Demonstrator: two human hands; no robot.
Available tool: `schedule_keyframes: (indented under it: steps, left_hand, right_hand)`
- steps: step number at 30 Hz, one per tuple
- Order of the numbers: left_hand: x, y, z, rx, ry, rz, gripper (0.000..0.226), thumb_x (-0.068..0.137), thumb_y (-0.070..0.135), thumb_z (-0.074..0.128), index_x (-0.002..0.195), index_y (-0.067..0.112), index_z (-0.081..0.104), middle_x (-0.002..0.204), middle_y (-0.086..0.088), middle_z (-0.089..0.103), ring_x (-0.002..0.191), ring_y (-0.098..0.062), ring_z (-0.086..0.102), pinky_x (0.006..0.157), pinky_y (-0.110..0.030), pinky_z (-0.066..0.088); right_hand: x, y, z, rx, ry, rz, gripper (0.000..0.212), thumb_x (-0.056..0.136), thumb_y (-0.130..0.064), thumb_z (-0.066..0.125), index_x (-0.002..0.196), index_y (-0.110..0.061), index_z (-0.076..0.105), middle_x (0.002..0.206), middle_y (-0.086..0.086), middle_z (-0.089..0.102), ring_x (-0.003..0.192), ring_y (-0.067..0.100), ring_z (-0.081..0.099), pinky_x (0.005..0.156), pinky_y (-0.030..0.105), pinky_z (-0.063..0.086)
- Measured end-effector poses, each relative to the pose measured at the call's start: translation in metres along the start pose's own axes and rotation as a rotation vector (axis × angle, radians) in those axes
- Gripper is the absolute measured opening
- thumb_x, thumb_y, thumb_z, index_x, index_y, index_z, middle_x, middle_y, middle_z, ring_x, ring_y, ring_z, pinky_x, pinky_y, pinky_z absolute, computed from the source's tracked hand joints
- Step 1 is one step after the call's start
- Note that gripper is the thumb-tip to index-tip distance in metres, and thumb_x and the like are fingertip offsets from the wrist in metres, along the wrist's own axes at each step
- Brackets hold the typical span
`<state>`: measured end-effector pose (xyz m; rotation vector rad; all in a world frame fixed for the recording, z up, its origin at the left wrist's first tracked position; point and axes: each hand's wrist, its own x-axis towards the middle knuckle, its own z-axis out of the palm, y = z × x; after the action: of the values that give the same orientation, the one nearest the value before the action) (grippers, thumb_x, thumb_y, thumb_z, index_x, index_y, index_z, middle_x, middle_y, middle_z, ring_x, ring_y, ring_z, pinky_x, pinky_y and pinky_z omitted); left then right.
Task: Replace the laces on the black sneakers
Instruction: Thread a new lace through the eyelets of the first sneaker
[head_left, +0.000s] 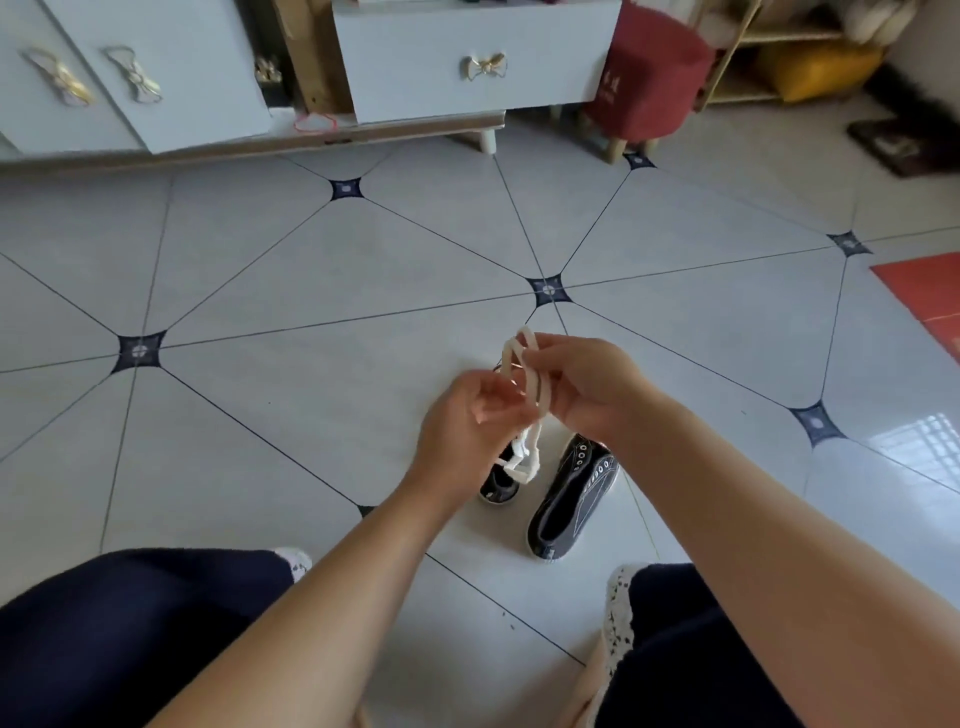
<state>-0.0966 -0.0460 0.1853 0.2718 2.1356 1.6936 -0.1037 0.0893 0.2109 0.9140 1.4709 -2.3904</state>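
Observation:
Two small black sneakers lie on the tiled floor in front of me. The right sneaker (571, 499) shows fully, without laces. My left wrist partly covers the left sneaker (497, 488). A bundle of white laces (530, 384) hangs in the air above them. My left hand (467, 431) pinches the bundle from the left, and my right hand (587, 384) grips its upper loops from the right. The lower loops dangle down to the left sneaker.
A white cabinet (467, 57) with bow-shaped handles stands at the far side, with a red stool (649, 78) to its right and a wooden shelf (753, 62) beyond. An orange mat (930, 296) lies at the right edge. My knees frame the bottom of the view.

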Motion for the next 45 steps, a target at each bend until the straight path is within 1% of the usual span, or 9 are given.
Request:
schedule_keyframes:
  steps: [2, 5, 7, 11, 19, 27, 33, 39, 45]
  left_hand:
    - [-0.016, -0.001, 0.005, 0.047, -0.105, -0.052, 0.017, 0.077, 0.021, 0.070, 0.085, 0.025, 0.056, 0.085, 0.009, 0.064, 0.074, 0.008, 0.059, 0.063, -0.005, 0.043]
    - [-0.032, 0.005, 0.008, 0.136, -0.051, -0.033, 0.011, 0.080, 0.020, 0.064, 0.075, 0.011, 0.061, 0.074, -0.008, 0.063, 0.054, -0.003, 0.050, 0.052, -0.008, 0.037]
    - [-0.040, 0.014, 0.006, 0.079, -0.030, -0.010, 0.015, 0.081, 0.017, 0.062, 0.067, 0.009, 0.062, 0.073, -0.014, 0.066, 0.055, -0.009, 0.053, 0.055, -0.016, 0.040]
    - [-0.050, 0.033, 0.001, -0.101, -0.091, -0.001, 0.011, 0.083, 0.013, 0.064, 0.075, 0.008, 0.066, 0.059, 0.000, 0.066, 0.053, -0.009, 0.060, 0.053, -0.018, 0.045]
    - [-0.066, 0.075, -0.002, -0.370, -0.086, -0.093, 0.025, 0.090, 0.035, 0.054, 0.085, 0.011, 0.061, 0.060, -0.001, 0.059, 0.049, -0.015, 0.053, 0.054, -0.027, 0.047]
    - [-0.078, 0.100, -0.001, -0.558, -0.070, -0.235, 0.013, 0.088, 0.008, 0.051, 0.078, 0.002, 0.057, 0.057, -0.009, 0.063, 0.041, -0.016, 0.052, 0.053, -0.027, 0.049]
    - [-0.078, 0.119, -0.009, -0.421, -0.002, -0.073, 0.013, 0.092, 0.011, 0.050, 0.080, 0.009, 0.056, 0.061, -0.004, 0.061, 0.055, -0.016, 0.058, 0.066, -0.033, 0.052]
    - [-0.073, 0.126, -0.013, -0.261, 0.006, 0.006, 0.014, 0.091, 0.014, 0.055, 0.077, 0.013, 0.057, 0.061, 0.000, 0.050, 0.039, -0.007, 0.037, 0.043, -0.015, 0.035]
    - [-0.054, 0.112, -0.019, -0.028, -0.011, 0.034, 0.010, 0.090, 0.014, 0.056, 0.080, 0.014, 0.057, 0.068, -0.002, 0.052, 0.045, -0.009, 0.032, 0.039, -0.015, 0.029]
  right_hand:
    - [-0.012, 0.002, 0.003, 0.070, -0.019, -0.007, 0.021, 0.089, 0.011, 0.045, 0.107, 0.006, 0.054, 0.079, 0.012, 0.057, 0.064, 0.021, 0.057, 0.060, 0.028, 0.052]
    - [-0.031, 0.006, 0.004, 0.100, -0.046, -0.035, 0.020, 0.090, 0.011, 0.041, 0.105, 0.007, 0.055, 0.078, 0.012, 0.057, 0.064, 0.020, 0.058, 0.058, 0.025, 0.055]
    - [-0.045, 0.008, 0.000, 0.039, -0.059, -0.023, 0.018, 0.091, 0.009, 0.040, 0.096, 0.005, 0.056, 0.077, 0.014, 0.057, 0.061, 0.022, 0.057, 0.056, 0.028, 0.052]
    - [-0.072, 0.004, -0.008, -0.015, -0.013, -0.004, 0.017, 0.094, 0.003, 0.042, 0.084, -0.001, 0.055, 0.076, 0.016, 0.061, 0.051, 0.022, 0.063, 0.044, 0.028, 0.052]
    - [-0.115, -0.022, -0.008, 0.016, -0.044, -0.066, 0.020, 0.094, -0.002, 0.046, 0.079, -0.004, 0.060, 0.073, 0.008, 0.058, 0.053, 0.015, 0.062, 0.053, 0.027, 0.057]
    - [-0.150, -0.035, -0.013, 0.073, -0.057, -0.164, 0.024, 0.096, -0.002, 0.042, 0.079, -0.003, 0.060, 0.071, 0.008, 0.050, 0.046, 0.012, 0.055, 0.054, 0.029, 0.058]
    - [-0.168, -0.046, -0.024, 0.097, -0.055, -0.216, 0.021, 0.095, -0.007, 0.044, 0.081, -0.004, 0.059, 0.046, 0.002, 0.044, 0.043, 0.013, 0.053, 0.055, 0.033, 0.058]
    - [-0.168, -0.047, -0.036, -0.020, -0.009, -0.171, 0.018, 0.095, -0.015, 0.049, 0.086, -0.007, 0.063, 0.045, -0.003, 0.038, 0.036, 0.004, 0.035, 0.038, 0.011, 0.039]
    - [-0.152, -0.044, -0.048, -0.191, 0.026, -0.197, 0.018, 0.096, -0.018, 0.048, 0.087, -0.010, 0.062, 0.056, -0.003, 0.039, 0.040, 0.004, 0.033, 0.036, 0.010, 0.030]
